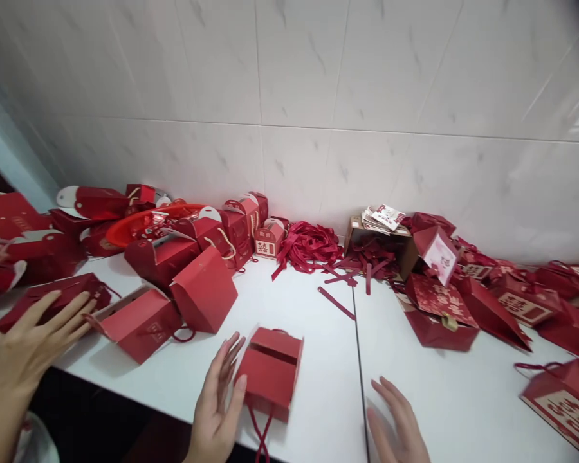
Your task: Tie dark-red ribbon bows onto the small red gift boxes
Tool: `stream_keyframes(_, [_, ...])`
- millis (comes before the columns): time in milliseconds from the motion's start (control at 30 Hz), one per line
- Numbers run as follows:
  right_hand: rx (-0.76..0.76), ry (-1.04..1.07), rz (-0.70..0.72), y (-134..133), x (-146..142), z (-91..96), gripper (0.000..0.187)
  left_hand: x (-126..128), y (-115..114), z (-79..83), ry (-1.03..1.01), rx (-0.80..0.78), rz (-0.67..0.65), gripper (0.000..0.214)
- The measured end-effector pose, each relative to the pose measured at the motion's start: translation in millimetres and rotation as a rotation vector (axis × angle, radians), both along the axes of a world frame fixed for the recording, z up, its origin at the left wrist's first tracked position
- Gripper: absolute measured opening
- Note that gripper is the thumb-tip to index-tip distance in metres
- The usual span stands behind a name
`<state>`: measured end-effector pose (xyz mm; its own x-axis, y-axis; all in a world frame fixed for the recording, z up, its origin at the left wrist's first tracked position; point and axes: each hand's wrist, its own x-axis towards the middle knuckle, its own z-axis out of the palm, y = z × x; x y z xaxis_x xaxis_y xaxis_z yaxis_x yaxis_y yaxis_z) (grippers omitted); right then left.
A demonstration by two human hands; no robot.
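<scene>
A small red gift box (270,373) lies on the white table in front of me, with dark red cords sticking out at its near side and a dark slit along its top. My left hand (219,399) is at the box's left side, fingers stretched out and thumb at the box's edge; whether it touches cannot be told. To the right of the box, over the table seam, my right hand (395,424) is open with fingers apart, holding nothing. Part of it is cut off by the lower edge.
At left, a co-worker's hand (48,334) rests at a dark red box. Several red boxes stand around an orange basin (120,231). Along the wall lie a red ribbon pile (311,244) and an open carton (408,254) with cards (385,217). Finished-looking gift bags (567,408) crowd the right.
</scene>
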<state>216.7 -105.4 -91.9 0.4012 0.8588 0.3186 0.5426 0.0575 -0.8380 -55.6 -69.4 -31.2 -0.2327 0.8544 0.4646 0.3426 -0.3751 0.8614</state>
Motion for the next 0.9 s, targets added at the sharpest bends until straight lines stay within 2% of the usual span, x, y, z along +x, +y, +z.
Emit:
stream_keyframes(100, [-0.063,-0.040,0.120,6.5,-4.0,14.4,0.031,23.0,3.7,1.3,0.133,0.188,-0.023,0.054])
stream_keyframes(167, [-0.156,-0.117,0.245,15.9,1.5,30.4,0.030,32.8,5.9,4.4,0.254,0.306,-0.149,0.059])
stream_keyframes(267, [-0.314,-0.284,0.414,37.9,15.1,62.4,0.031,42.0,12.1,10.7,0.442,0.331,-0.279,0.071])
stream_keyframes(367, [-0.400,-0.454,0.509,69.2,25.6,92.0,0.031,46.0,20.7,13.2,0.606,0.338,-0.261,0.070])
stream_keyframes(467, [-0.389,-0.563,0.532,111.2,25.4,107.9,0.031,45.3,26.6,9.1,0.702,0.450,-0.220,0.056])
stream_keyframes(600, [-0.334,-0.606,0.536,177.1,-3.8,106.5,0.033,41.4,31.1,-1.0,0.773,0.514,-0.160,0.044])
stream_keyframes(767, [-0.282,-0.642,0.653,248.7,-78.0,90.0,0.035,40.5,37.8,-15.0,0.800,0.625,-0.098,0.040])
stream_keyframes(900, [-0.258,-0.662,0.685,291.1,-126.0,84.6,0.038,44.5,35.8,-25.9,0.696,0.556,-0.082,0.030])
